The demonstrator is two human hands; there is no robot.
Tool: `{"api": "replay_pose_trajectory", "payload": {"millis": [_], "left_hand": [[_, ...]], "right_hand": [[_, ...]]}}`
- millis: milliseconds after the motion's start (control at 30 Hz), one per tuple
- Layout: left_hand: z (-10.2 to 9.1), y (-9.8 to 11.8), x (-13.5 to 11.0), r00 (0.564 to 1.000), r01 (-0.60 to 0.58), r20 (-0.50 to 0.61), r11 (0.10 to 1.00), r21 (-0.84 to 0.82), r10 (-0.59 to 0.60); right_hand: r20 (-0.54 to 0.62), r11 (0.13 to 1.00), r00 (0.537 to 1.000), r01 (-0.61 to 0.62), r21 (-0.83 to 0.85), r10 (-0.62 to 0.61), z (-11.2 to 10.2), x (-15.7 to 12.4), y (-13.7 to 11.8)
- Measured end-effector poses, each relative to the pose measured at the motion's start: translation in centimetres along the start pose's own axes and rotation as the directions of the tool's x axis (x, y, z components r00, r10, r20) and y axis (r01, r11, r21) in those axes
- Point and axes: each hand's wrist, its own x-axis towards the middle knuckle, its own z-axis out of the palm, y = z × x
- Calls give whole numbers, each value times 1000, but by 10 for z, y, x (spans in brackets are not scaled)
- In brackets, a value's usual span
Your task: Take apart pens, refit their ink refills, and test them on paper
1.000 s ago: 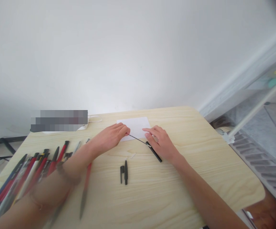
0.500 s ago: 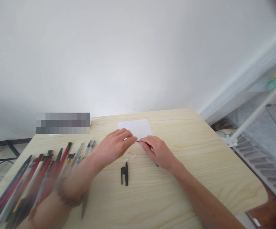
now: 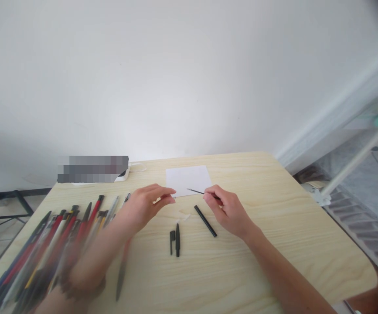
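Note:
My right hand pinches a thin black pen refill, its tip pointing left over the white paper. To the left, apart from the refill, my left hand holds thumb and forefinger almost together; a tiny thing seems to sit at their tips, too small to name. Below the hands lies a black pen barrel, slanting on the table. Left of it are a black pen cap and a tapered black pen part, side by side. Small clear scraps lie just above them.
Many pens in red, black, white and blue spread over the left of the wooden table, partly behind my left forearm. One red and dark pen lies nearer. A pixelated object stands at the back left, against the white wall.
My hands have drawn apart, and the refill now shows clear of my left fingers. The black barrel, mostly hidden under my right hand before, is in plain sight. The view has shifted slightly.

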Motion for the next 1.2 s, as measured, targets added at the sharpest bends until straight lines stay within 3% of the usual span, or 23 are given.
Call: {"api": "replay_pose_trajectory", "payload": {"millis": [100,300,433,600,833,1033,1200], "left_hand": [[7,5,-8,999,8,39,996,-94,-5],[12,17,-22,987,-89,117,979,-183,112],[14,19,-28,987,-40,145,981,-190,68],[22,8,-33,993,-6,117,984,-180,27],[25,3,-36,990,-54,118,979,-197,78],[22,20,-26,959,-211,168,971,-116,229],[32,36,-11,890,-349,303,937,-34,342]], "right_hand": [[59,992,997,-64,112,58,4,-1,-6],[3,981,995,-97,169,98,6,3,-3],[73,978,979,-197,66,192,15,-1,-8],[117,979,979,-149,-142,166,24,-7,-14],[163,965,977,-95,-245,138,23,-5,-10],[143,928,976,-102,-359,162,16,-3,-6],[141,911,967,-145,-386,214,10,-4,-1]]}}
